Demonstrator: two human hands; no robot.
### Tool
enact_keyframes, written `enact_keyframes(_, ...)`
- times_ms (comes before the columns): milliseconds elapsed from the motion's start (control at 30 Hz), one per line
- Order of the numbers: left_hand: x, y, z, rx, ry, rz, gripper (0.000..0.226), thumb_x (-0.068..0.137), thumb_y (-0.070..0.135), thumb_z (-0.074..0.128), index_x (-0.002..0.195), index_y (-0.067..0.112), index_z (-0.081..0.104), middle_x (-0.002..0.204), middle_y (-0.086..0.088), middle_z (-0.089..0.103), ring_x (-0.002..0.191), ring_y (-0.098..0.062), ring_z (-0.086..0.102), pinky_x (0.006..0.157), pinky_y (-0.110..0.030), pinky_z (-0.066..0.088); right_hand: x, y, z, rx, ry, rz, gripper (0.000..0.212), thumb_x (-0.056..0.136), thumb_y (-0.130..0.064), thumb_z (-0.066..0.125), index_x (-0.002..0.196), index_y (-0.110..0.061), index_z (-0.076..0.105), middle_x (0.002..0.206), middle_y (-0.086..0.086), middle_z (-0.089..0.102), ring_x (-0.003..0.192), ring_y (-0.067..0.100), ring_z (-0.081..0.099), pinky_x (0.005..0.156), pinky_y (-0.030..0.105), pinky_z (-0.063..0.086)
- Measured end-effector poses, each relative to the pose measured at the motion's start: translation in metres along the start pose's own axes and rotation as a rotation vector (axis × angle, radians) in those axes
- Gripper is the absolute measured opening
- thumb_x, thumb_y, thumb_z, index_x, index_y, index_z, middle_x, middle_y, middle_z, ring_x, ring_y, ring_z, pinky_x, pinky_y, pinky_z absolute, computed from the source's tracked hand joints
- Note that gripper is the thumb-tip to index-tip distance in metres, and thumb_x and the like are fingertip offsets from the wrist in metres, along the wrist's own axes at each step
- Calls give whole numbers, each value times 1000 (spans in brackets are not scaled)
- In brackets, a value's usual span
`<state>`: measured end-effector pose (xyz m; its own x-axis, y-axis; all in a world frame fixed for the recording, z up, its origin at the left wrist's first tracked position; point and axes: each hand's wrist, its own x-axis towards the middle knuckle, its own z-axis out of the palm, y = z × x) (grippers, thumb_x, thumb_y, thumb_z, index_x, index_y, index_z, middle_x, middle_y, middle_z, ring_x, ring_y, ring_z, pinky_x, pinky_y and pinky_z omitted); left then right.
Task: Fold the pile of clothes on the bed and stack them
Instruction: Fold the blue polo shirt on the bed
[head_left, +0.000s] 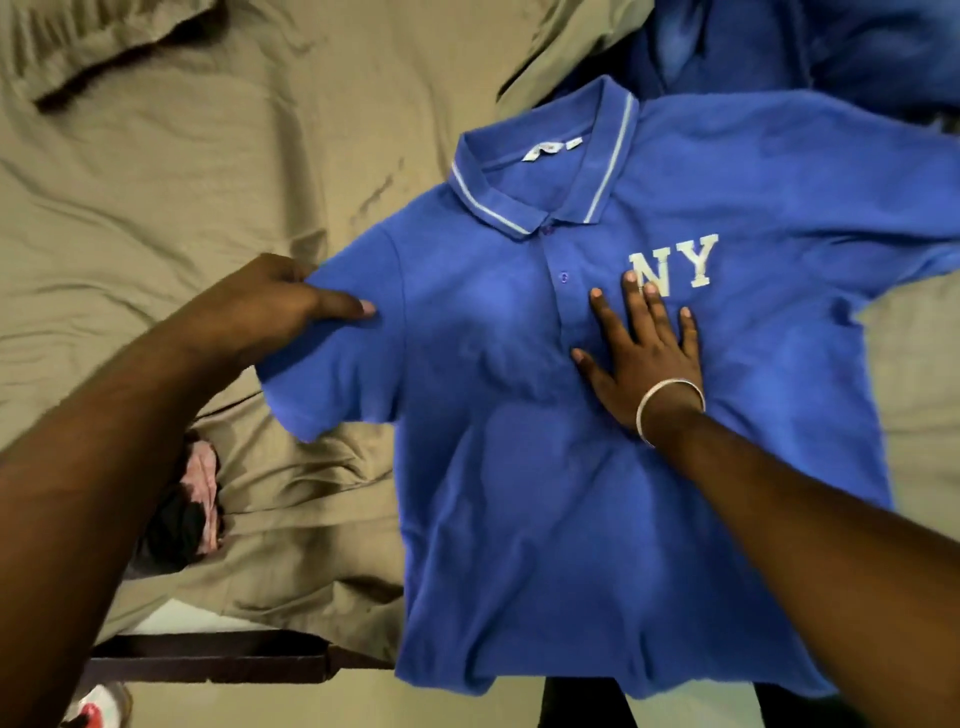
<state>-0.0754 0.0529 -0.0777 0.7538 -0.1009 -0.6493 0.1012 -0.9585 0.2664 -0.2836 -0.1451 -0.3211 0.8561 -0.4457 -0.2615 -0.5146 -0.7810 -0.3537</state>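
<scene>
Blue piqué cotton lies front-up before me: one polo shirt (597, 415) spread on the bed (156, 208), collar away from me, hem hanging just over the near edge. Its long axis runs from collar to hem, nearly straight toward me and leaning a little to my right at the far end.

My left hand (280, 301) pinches the shirt's sleeve (332, 374) at its upper edge, thumb laid on top of the cloth and fingers tucked under it. My right hand (641, 348) is spread flat on the chest, fingertips touching the white NY letters (675, 265), just right of the button placket. So the sleeve lies outboard, to the left of the body, and the fold I judge to come next carries it rightward across toward the pinned midline; my left hand is the one to do it.

By count: one shirt laid out, two hands on it, one bracelet (670, 405) on my right wrist. Behind the collar sits a heap of darker blue clothes (805, 47); how many pieces I cannot tell.
</scene>
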Motion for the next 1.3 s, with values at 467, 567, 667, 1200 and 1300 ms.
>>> enact_keyframes(467,-25,170,144,-252,-233,-85,15,90,18,64,97,7,59,75,-18,59,52,-27,54,40,-24,46,-66,19,-129,948,63,-37,97,58,-62,82,138,-25,40,118,-10,56,100,11,61,84,28,54)
enact_keyframes(567,-21,215,183,-460,-349,-194,25,94,15,54,70,11,51,39,-2,49,29,-10,46,34,-14,40,-49,37,-130,868,141,43,105,65,-47,85,149,-20,29,139,-2,45,121,12,49,99,30,45)
enact_keyframes(667,-15,247,210,-618,-423,-303,35,96,18,48,61,11,51,37,-2,52,27,-12,49,37,-14,41,-32,58,-139,840,75,164,107,69,-35,86,153,-20,21,148,1,35,125,9,35,103,26,38)
enact_keyframes(1200,51,316,260,-402,-509,74,20,101,12,38,93,24,53,96,2,70,57,-9,51,51,-21,30,45,183,-125,1177,459,752,28,86,1,58,84,-27,51,67,-9,54,64,11,52,75,34,45)
enact_keyframes(1300,68,290,278,40,-261,630,41,84,-4,65,119,17,61,92,3,64,78,-10,58,66,-14,45,29,173,-129,1164,477,627,25,87,-35,67,107,-29,52,74,-3,63,69,13,62,72,35,52)
